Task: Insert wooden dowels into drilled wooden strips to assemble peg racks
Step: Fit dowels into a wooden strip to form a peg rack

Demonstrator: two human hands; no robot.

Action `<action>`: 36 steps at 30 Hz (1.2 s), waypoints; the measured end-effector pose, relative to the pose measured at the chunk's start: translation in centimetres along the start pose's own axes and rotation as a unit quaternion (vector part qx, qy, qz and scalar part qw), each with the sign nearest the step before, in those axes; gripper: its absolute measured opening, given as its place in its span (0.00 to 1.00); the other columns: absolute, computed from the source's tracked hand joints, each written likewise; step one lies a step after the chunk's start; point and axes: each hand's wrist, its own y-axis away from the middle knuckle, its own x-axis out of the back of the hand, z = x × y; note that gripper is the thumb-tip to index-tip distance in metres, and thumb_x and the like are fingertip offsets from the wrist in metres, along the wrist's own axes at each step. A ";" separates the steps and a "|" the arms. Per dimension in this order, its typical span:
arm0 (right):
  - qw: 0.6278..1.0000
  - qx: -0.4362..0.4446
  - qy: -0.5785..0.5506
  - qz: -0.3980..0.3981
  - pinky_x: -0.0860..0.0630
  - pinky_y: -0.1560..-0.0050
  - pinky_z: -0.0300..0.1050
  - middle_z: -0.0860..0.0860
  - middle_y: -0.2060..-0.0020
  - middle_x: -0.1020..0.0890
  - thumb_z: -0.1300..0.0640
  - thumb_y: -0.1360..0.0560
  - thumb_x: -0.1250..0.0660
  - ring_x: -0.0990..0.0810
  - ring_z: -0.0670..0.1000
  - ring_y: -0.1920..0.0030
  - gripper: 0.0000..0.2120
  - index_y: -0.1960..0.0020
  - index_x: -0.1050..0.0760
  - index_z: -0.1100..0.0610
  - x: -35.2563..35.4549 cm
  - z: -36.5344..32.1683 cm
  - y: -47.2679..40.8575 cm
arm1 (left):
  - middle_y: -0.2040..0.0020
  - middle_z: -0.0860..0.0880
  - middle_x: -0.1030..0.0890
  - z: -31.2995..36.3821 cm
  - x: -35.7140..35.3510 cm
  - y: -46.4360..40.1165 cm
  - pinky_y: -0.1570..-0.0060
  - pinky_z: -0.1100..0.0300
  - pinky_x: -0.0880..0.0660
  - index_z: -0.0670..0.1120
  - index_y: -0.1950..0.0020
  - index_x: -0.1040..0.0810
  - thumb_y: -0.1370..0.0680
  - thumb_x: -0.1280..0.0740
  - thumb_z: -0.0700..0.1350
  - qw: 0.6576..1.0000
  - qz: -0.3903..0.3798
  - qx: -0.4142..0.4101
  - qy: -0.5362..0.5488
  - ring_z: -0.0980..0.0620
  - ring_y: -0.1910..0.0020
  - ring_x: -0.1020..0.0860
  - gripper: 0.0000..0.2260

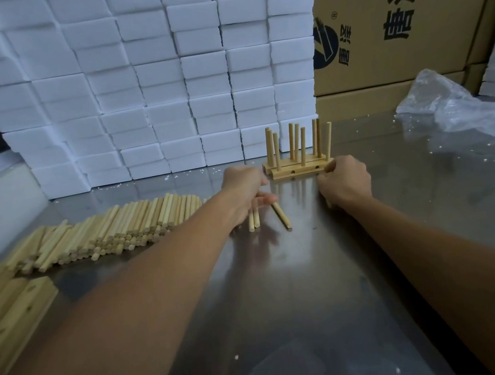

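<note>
At frame centre, finished racks stand pegged. The left hand grips loose dowels; the right hand pinches a rack's end. Many dowels and strips wait at left.

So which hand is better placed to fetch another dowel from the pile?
Left, probably. The left hand already grips loose pale wooden dowels and lies nearest the dowel pile; the right hand is at the far end of the assembled wooden peg racks.
</note>
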 end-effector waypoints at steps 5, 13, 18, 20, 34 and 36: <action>1.000 0.008 -0.008 -0.019 0.22 0.58 0.47 0.51 0.61 0.19 0.57 0.24 0.32 0.20 0.51 0.60 0.05 0.53 0.19 0.58 0.4 -1.3 3.2 | 0.58 0.41 0.19 -1.2 2.8 2.5 0.76 0.60 0.24 0.41 0.51 0.23 0.22 0.44 0.34 0.997 0.071 -0.019 0.005 0.49 0.79 0.22 0.10; 0.993 0.066 -0.015 -0.101 0.23 0.56 0.45 0.47 0.58 0.20 0.46 0.24 0.31 0.21 0.47 0.58 0.09 0.50 0.23 0.51 -0.1 -4.3 8.6 | 0.61 0.43 0.19 -4.4 8.7 8.7 0.82 0.63 0.37 0.44 0.55 0.21 0.24 0.42 0.31 0.991 0.103 -0.066 -0.047 0.52 0.80 0.28 0.12; 0.990 0.078 0.036 -0.109 0.20 0.54 0.48 0.50 0.58 0.18 0.51 0.25 0.30 0.20 0.49 0.59 0.06 0.53 0.23 0.53 -0.6 -5.4 10.8 | 0.63 0.46 0.19 -4.9 12.1 11.5 0.82 0.66 0.35 0.43 0.58 0.20 0.24 0.41 0.31 0.977 0.148 -0.119 -0.099 0.56 0.82 0.30 0.12; 0.989 0.087 0.040 -0.114 0.19 0.51 0.50 0.50 0.56 0.18 0.52 0.24 0.31 0.19 0.50 0.57 0.06 0.50 0.21 0.53 -0.8 -5.7 11.6 | 0.63 0.46 0.18 -5.2 13.7 12.0 0.81 0.66 0.34 0.44 0.59 0.20 0.24 0.40 0.31 0.970 0.171 -0.127 -0.119 0.57 0.83 0.30 0.13; 0.988 0.115 0.028 -0.099 0.23 0.52 0.46 0.48 0.54 0.17 0.50 0.24 0.32 0.20 0.50 0.53 0.09 0.45 0.21 0.50 -0.5 -5.5 13.5 | 0.58 0.41 0.17 -4.2 21.1 14.1 0.58 0.50 0.27 0.45 0.56 0.19 0.26 0.36 0.38 0.776 0.346 -0.256 -0.461 0.38 0.58 0.22 0.07; 0.988 0.110 0.017 -0.105 0.23 0.51 0.46 0.47 0.55 0.18 0.50 0.24 0.32 0.20 0.49 0.53 0.08 0.46 0.21 0.50 -0.4 -5.5 13.5 | 0.56 0.38 0.19 -3.4 22.4 14.5 0.51 0.44 0.28 0.43 0.53 0.19 0.27 0.35 0.39 0.727 0.398 -0.226 -0.512 0.36 0.56 0.22 0.06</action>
